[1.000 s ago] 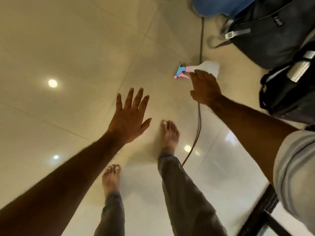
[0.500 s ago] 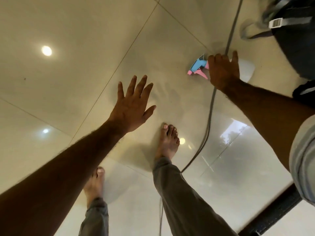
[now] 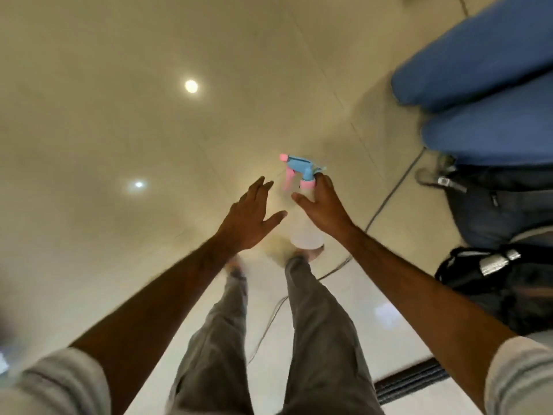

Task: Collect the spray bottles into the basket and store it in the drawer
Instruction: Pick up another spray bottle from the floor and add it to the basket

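My right hand (image 3: 324,205) grips a clear spray bottle (image 3: 303,232) around its neck, holding it upright above the floor. The bottle's blue and pink trigger head (image 3: 300,170) points left, above my fingers. Just left of the bottle, my left hand (image 3: 250,218) is open with fingers spread, and it holds nothing. No basket and no drawer are in view.
Glossy beige floor tiles (image 3: 119,115) fill the left and centre. A blue cushioned seat (image 3: 478,85) is at the upper right, with dark bags (image 3: 502,265) below it. A grey cable (image 3: 389,199) runs across the floor by my feet. A dark grille (image 3: 410,381) lies at the lower right.
My right hand closed on the bottle lying on the floor and lifted it upright. The left hand moved in beside it. The view has risen and turned.
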